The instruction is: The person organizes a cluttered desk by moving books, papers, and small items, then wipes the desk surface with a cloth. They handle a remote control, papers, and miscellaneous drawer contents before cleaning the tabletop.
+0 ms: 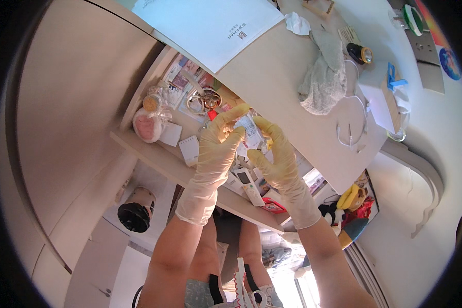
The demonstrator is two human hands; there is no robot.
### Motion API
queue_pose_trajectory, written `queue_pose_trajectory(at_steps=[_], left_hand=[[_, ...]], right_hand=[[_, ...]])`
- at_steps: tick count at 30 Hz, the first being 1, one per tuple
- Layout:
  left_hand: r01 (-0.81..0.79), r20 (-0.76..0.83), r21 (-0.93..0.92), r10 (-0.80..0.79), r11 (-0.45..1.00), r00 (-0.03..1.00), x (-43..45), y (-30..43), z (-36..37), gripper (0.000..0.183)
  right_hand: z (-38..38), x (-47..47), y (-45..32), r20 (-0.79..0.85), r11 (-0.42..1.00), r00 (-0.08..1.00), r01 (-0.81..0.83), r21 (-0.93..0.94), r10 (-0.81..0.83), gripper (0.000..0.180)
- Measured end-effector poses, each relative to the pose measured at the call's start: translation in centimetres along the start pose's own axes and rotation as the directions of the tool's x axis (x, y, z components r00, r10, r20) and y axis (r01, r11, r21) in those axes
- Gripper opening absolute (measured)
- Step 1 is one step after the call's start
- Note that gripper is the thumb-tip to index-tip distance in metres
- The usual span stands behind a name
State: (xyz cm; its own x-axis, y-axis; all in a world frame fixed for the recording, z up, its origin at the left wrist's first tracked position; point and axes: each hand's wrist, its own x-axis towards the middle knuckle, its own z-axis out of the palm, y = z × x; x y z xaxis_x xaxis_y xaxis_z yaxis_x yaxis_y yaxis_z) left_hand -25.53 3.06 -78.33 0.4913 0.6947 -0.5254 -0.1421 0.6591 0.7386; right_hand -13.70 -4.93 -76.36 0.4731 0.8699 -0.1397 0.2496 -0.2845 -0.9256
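Both of my hands wear pale yellow translucent gloves and are raised over an open drawer. Between them is a small clear plastic packet with a printed white label. My left hand holds its left side, thumb near the label and index finger stretched past the top. At the packet's right edge, my right hand has its index fingertip, its thumb lower down. Beneath the hands lie a white remote control, a white notepad, a red box and bangles. Gloves hide part of the drawer's contents.
A cork-stoppered jar and a pink-and-white plush item occupy the drawer's left end. On the desktop lie a printed paper bag, grey cloth, white cable and headlamp. A bin stands below left.
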Motion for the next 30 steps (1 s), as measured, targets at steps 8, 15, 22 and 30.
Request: queue_pose_trajectory(at_steps=[8,15,22,30], left_hand=[[-0.029,-0.003,0.114,0.030,0.993,1.000,-1.0,-0.8,-0.3,0.042],[0.011,-0.017,0.186,-0.008,0.983,1.000,-1.3,-1.8,-1.4,0.042],[-0.012,-0.049,0.273,0.027,0.962,0.998,-1.6,-3.0,-1.9,0.040],[-0.002,-0.067,0.142,0.011,0.990,0.998,-2.3,-3.7,-1.7,0.036]], right_hand=[[-0.4,-0.3,2.7,-0.019,0.667,0.831,-0.433,0.606,0.556,0.016],[0.1,-1.1,3.0,0.002,0.640,0.828,-0.435,0.633,0.560,0.016],[0.6,-2.1,2.3,-0.083,0.840,0.927,-0.289,0.459,0.365,0.019],[0.0,-3.0,2.4,0.064,0.980,0.998,-0.015,-0.199,0.028,0.024]])
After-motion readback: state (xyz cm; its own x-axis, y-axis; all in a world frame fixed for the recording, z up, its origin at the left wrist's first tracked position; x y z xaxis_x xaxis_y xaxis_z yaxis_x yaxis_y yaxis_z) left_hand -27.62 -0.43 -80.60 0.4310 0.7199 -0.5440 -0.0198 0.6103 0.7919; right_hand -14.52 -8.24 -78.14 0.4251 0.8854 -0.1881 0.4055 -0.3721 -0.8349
